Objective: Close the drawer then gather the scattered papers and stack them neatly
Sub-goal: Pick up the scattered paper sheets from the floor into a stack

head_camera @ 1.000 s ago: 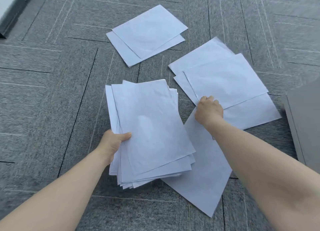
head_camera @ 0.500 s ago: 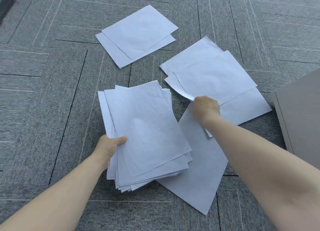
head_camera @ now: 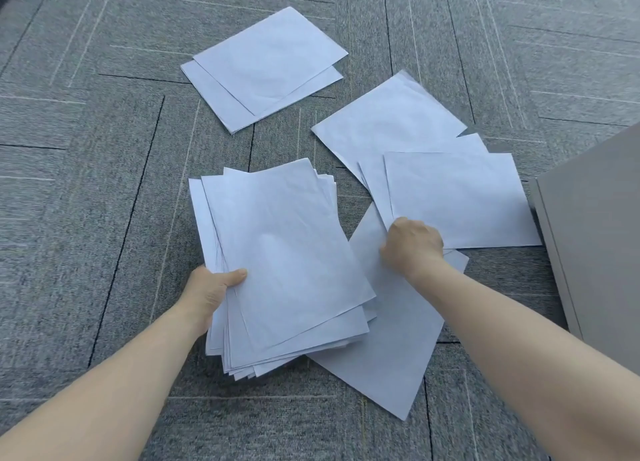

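White paper is the whole business here: a loose stack of sheets (head_camera: 277, 263) lies on the grey carpet floor (head_camera: 86, 201), its edges fanned and uneven. The left hand (head_camera: 209, 292) grips the stack at its left edge, thumb lying on the top sheet and fingers tucked underneath.

Just to the right of the stack, the right hand (head_camera: 412, 244) is curled into a fist, pinching the near left corner of a single sheet (head_camera: 460, 197). That sheet lies over a second one whose edge peeks out beside it, and both overlap a larger spread sheet (head_camera: 384, 124) further away. Under the right wrist, a long sheet (head_camera: 391, 356) lies slanted on the carpet, partly tucked beneath the stack's right side.

Further off, well apart from both hands, a pair of sheets (head_camera: 263, 69) lies one on top of the other, slightly offset.

At the right edge stands a grey cabinet (head_camera: 595, 235), its front near the corner of the pinched sheet. Its drawers cannot be made out from this angle. Thin pale and dark lines cross the carpet tiles.
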A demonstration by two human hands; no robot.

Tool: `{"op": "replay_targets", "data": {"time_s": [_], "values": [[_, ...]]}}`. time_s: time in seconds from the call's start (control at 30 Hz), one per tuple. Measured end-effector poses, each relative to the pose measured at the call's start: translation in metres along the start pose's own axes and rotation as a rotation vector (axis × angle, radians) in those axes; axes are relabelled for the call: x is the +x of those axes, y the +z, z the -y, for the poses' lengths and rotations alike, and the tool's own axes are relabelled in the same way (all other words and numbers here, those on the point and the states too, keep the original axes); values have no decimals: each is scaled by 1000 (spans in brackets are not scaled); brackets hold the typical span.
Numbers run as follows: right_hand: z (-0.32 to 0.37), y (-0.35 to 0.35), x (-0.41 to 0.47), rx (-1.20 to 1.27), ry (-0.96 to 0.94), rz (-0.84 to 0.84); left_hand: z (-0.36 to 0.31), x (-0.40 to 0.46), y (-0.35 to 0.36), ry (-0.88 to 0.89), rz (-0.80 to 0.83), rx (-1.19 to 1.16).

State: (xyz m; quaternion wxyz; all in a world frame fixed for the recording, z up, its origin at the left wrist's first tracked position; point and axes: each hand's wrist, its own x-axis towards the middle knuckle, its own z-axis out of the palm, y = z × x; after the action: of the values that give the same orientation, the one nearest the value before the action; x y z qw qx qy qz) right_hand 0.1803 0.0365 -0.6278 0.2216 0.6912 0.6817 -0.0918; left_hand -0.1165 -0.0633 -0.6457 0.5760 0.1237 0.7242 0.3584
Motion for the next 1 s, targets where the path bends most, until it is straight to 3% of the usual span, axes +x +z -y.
{"op": "replay_targets", "data": {"time_s": [0.33, 0.47, 0.6, 0.8, 1.0], "values": [[8, 5, 8, -140, 83, -19, -1, -1, -2, -7, 8, 15], [-1, -7, 5, -35, 48, -45, 0, -2, -2, -13, 2, 28], [2, -26, -13, 135, 13, -228, -3, -5, -3, -9, 17, 37], [42, -10, -80, 240, -333, -550, -6, -10, -13, -26, 81, 76], [60, 31, -115, 270, -684, -517, -10, -14, -27, -80, 102, 59]]}}
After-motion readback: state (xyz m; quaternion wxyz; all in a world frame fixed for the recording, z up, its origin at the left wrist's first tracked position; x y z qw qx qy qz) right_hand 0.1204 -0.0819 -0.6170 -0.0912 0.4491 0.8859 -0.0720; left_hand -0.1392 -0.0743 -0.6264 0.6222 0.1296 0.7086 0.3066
